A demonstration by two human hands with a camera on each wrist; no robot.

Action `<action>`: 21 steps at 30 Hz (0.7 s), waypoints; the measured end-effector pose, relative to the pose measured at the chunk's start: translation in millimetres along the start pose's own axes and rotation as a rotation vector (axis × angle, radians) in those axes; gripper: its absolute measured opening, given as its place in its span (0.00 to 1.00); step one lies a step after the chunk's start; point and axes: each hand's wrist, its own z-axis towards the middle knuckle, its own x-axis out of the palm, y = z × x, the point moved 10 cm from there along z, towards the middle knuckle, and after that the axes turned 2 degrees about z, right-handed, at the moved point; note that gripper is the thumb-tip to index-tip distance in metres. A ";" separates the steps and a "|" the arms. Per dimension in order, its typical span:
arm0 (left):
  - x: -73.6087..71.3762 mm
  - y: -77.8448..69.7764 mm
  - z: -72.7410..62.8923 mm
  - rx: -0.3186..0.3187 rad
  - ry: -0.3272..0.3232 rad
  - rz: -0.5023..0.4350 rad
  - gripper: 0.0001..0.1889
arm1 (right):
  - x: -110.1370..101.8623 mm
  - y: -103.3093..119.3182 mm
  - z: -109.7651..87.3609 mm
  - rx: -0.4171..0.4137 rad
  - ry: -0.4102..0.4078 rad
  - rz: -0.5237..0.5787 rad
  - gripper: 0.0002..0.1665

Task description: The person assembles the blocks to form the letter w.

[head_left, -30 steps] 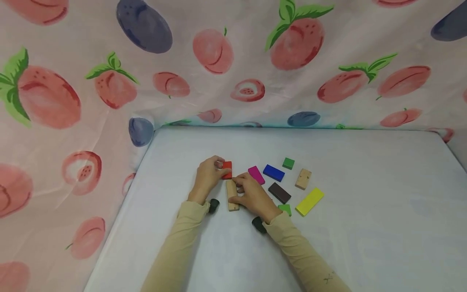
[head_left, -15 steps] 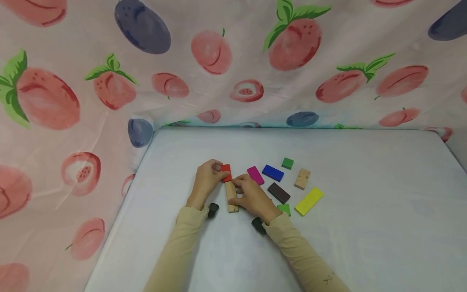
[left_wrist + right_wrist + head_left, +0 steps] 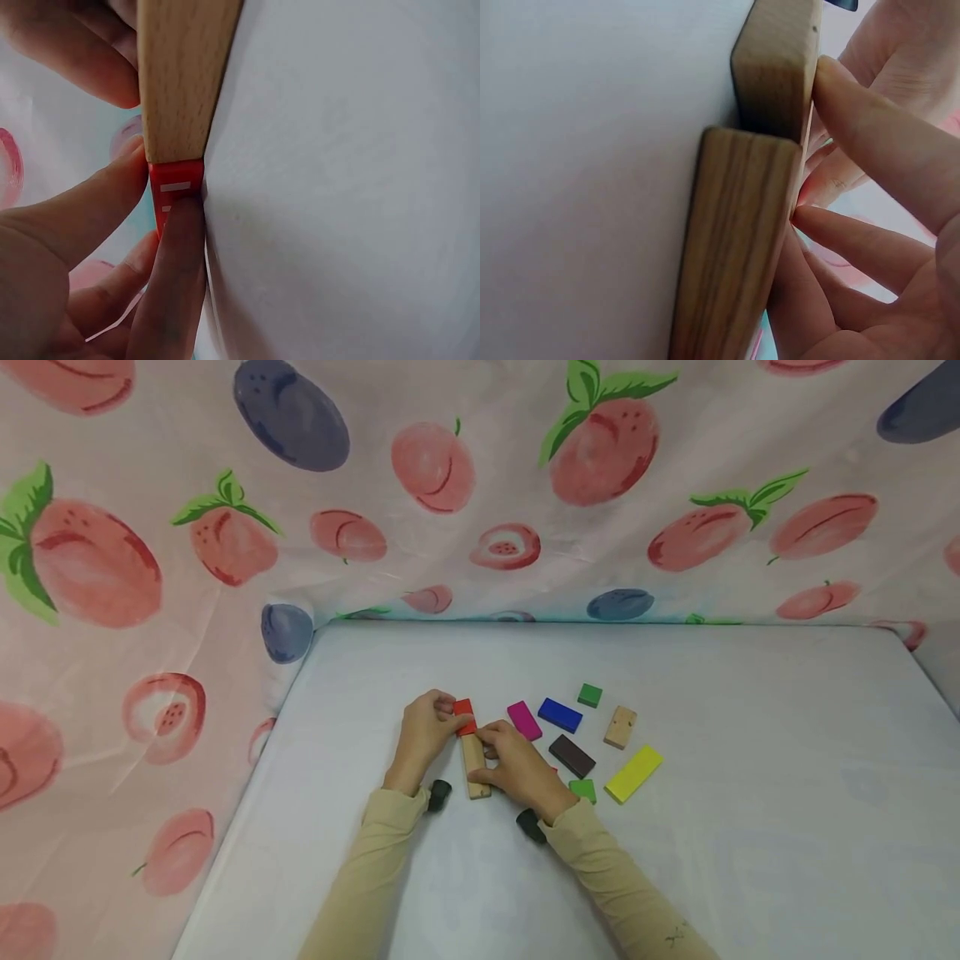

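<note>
My left hand (image 3: pixel 426 737) pinches a small red block (image 3: pixel 464 717) between thumb and fingers. That red block (image 3: pixel 176 187) meets the far end of a long light-wood block (image 3: pixel 474 766), edge to edge on the white tabletop. The right hand (image 3: pixel 521 764) holds this wooden block from its right side, thumb near the close end and fingers near the red block. Seen from the right wrist, its thumb and fingertips lie along the light-wood block (image 3: pixel 776 71). A striped brown wooden block (image 3: pixel 735 240) lies closer to that camera; in the head view my right hand hides it.
Right of the hands lie loose blocks: magenta (image 3: pixel 524 721), blue (image 3: pixel 559 715), dark brown (image 3: pixel 572 756), dark green (image 3: pixel 589 695), light green (image 3: pixel 582 790), knotted wood (image 3: pixel 620 727) and yellow (image 3: pixel 633 774). A fruit-print cloth (image 3: pixel 431 560) rises behind the white table (image 3: pixel 765 760).
My left hand has drawn the red block slightly toward me, and its near edge now lines up against the wooden block's far end. The right hand has kept its hold, nearly still.
</note>
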 end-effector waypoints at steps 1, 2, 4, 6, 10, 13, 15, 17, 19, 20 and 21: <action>0.0 -0.3 -0.2 -0.001 0.000 -0.001 0.20 | -0.2 0.3 -0.2 -0.001 -0.001 0.003 0.37; -0.1 -0.6 -0.3 0.000 0.000 -0.001 0.20 | -0.4 0.4 -0.5 -0.004 -0.002 0.005 0.36; 0.2 -0.3 -0.5 -0.007 0.002 -0.005 0.19 | -0.9 1.0 -1.1 -0.009 -0.003 0.006 0.36; 0.6 -0.1 -0.7 -0.007 0.003 -0.003 0.19 | -0.8 0.4 -1.5 -0.007 -0.002 0.010 0.36; 1.3 0.9 -1.5 -0.008 0.007 -0.001 0.19 | -0.8 -2.2 -2.1 0.006 -0.003 0.020 0.36; 1.3 0.3 -2.3 -0.008 0.012 -0.001 0.19 | -1.4 -2.9 -2.4 0.008 -0.008 0.024 0.36; 0.9 -0.5 -2.4 -0.005 0.012 -0.002 0.19 | -2.1 -2.8 -2.2 0.009 -0.010 0.023 0.36; 0.4 -1.0 -2.2 -0.003 0.014 -0.004 0.19 | -2.2 -1.8 -2.1 0.008 -0.004 0.030 0.37; 0.1 -1.1 -1.8 0.001 0.016 -0.003 0.19 | -2.2 -1.4 -2.1 0.012 0.001 0.040 0.37; 0.1 -1.2 -1.7 0.002 0.017 -0.004 0.19 | -2.2 -1.2 -2.0 0.013 0.003 0.047 0.38; 0.2 -0.9 -1.6 0.001 0.020 -0.004 0.19 | -1.9 -1.2 -2.0 0.013 0.005 0.052 0.38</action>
